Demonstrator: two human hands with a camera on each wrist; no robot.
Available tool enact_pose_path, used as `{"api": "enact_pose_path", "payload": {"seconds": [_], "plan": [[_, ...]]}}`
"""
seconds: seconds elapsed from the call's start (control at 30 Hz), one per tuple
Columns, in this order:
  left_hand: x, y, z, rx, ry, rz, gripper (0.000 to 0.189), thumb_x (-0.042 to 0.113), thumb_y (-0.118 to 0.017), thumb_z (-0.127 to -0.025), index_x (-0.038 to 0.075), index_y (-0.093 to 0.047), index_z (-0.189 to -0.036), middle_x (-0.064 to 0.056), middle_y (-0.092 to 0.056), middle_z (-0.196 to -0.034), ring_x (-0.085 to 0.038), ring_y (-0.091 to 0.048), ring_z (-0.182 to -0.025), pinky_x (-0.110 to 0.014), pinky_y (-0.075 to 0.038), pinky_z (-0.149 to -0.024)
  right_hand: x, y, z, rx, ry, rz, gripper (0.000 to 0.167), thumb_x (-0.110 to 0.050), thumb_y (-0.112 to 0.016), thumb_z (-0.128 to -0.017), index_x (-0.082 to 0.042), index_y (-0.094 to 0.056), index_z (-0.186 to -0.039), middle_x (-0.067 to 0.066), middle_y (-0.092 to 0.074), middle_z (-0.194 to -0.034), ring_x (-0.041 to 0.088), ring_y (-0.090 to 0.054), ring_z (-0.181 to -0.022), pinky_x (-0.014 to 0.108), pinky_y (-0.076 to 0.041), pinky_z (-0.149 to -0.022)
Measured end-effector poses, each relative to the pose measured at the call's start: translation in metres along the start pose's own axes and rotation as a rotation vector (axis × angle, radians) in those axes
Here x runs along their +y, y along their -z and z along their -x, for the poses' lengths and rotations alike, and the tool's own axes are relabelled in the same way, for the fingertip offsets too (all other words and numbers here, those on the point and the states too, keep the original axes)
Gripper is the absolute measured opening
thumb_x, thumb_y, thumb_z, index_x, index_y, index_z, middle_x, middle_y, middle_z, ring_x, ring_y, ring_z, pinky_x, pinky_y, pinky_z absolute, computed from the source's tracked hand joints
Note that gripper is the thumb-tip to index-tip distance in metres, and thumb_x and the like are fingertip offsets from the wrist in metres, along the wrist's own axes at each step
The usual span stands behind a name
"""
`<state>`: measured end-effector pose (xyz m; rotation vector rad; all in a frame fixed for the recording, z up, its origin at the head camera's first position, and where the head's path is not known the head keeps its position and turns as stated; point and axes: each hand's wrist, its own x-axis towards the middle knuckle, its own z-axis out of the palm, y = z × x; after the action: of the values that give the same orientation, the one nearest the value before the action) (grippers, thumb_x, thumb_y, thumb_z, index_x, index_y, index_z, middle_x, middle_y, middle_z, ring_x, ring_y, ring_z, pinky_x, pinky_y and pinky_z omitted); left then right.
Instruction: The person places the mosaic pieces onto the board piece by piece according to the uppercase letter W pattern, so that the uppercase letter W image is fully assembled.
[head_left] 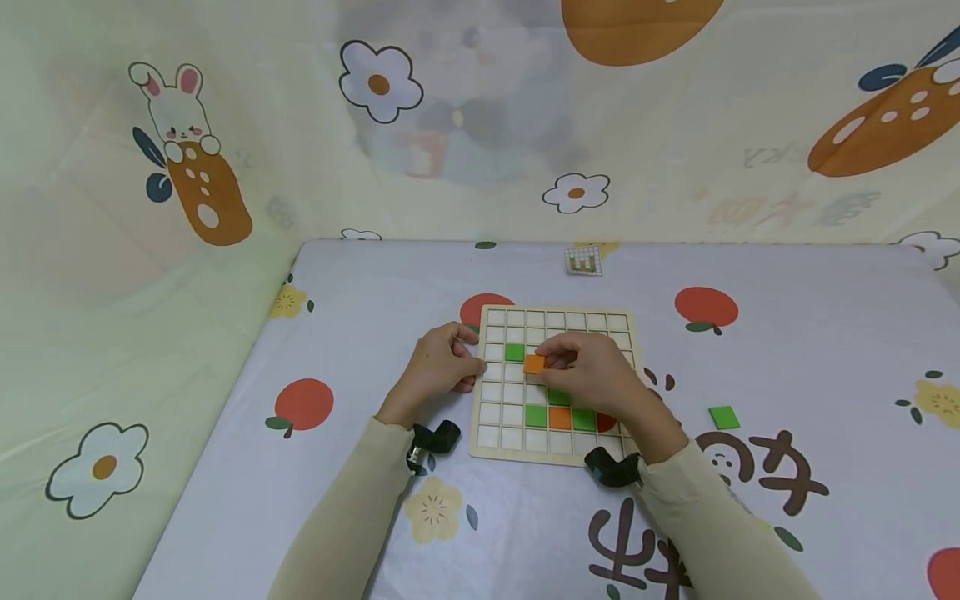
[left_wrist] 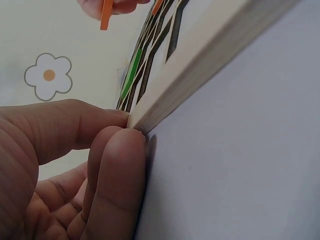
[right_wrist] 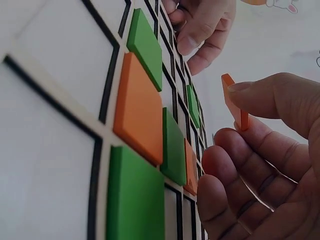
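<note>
A square wooden grid board (head_left: 517,454) lies on the table, with several green tiles (head_left: 536,416) and orange tiles (head_left: 560,417) in its cells. My left hand (head_left: 435,362) pinches the board's left edge between thumb and finger, also visible in the left wrist view. Above the grid, my right hand (head_left: 596,375) holds an orange tile (head_left: 534,364) between thumb and index finger. The right wrist view shows this held tile (right_wrist: 236,102) apart from the board, tilted on edge. Something red (head_left: 605,422) shows partly beneath my right hand; part of the grid there is hidden.
A loose green tile (head_left: 724,417) lies on the table right of the board. Behind the board sits a small card with a grid pattern (head_left: 583,261). The tablecloth (head_left: 375,283) is printed with fruit and flowers, and a patterned curtain (head_left: 480,125) hangs behind the table.
</note>
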<state>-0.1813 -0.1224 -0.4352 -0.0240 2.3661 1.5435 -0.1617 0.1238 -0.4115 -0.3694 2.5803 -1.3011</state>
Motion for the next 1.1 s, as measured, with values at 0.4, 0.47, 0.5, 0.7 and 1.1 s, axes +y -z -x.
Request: {"api": "enact_pose_path", "payload": {"seconds": [0.4, 0.47, 0.5, 0.7, 1.1], "plan": [[0.0, 0.001, 0.001, -0.011, -0.011, 0.005, 0.036, 0.003, -0.078, -0.088, 0.0, -0.061, -0.12, -0.008, -0.064, -0.08, -0.013, -0.063, -0.054, -0.024, -0.058, -0.055, -0.004, -0.007, -0.011, -0.022, 0.001, 0.023, 0.024, -0.011, -0.08, -0.088, -0.003, -0.076, -0.11, 0.006, -0.071, -0.094, 0.022, -0.062, -0.088, 0.034, -0.055, -0.081], [-0.001, 0.001, 0.0, -0.012, -0.01, 0.004, 0.036, 0.003, -0.078, -0.088, 0.0, -0.061, -0.12, -0.008, -0.064, -0.08, -0.013, -0.063, -0.054, -0.024, -0.058, -0.055, -0.005, -0.008, -0.013, -0.03, 0.003, 0.03, 0.024, -0.011, -0.08, -0.088, -0.003, -0.076, -0.11, 0.005, -0.071, -0.094, 0.021, -0.062, -0.088, 0.033, -0.054, -0.08], [-0.001, 0.001, 0.0, -0.013, -0.009, 0.004, 0.036, 0.003, -0.078, -0.088, 0.001, -0.061, -0.12, -0.008, -0.064, -0.08, -0.013, -0.063, -0.054, -0.024, -0.058, -0.055, -0.005, -0.009, -0.013, -0.032, 0.004, 0.033, 0.024, -0.011, -0.08, -0.087, -0.004, -0.076, -0.11, 0.005, -0.071, -0.094, 0.021, -0.062, -0.088, 0.033, -0.054, -0.08], [0.001, 0.001, 0.001, -0.016, -0.006, 0.001, 0.036, 0.003, -0.078, -0.088, 0.001, -0.061, -0.12, -0.008, -0.064, -0.08, -0.013, -0.063, -0.055, -0.024, -0.058, -0.055, -0.006, -0.011, -0.017, -0.048, 0.005, 0.057, 0.023, -0.012, -0.08, -0.087, -0.005, -0.076, -0.108, 0.004, -0.069, -0.094, 0.022, -0.059, -0.086, 0.033, -0.051, -0.077], [0.0, 0.002, -0.001, -0.016, -0.007, -0.003, 0.036, 0.003, -0.078, -0.088, 0.0, -0.061, -0.12, -0.008, -0.065, -0.08, -0.013, -0.063, -0.054, -0.024, -0.058, -0.054, -0.009, -0.015, -0.02, -0.08, 0.003, 0.134, 0.021, -0.013, -0.077, -0.087, -0.008, -0.078, -0.107, 0.002, -0.067, -0.091, 0.02, -0.058, -0.084, 0.032, -0.049, -0.075]]}}
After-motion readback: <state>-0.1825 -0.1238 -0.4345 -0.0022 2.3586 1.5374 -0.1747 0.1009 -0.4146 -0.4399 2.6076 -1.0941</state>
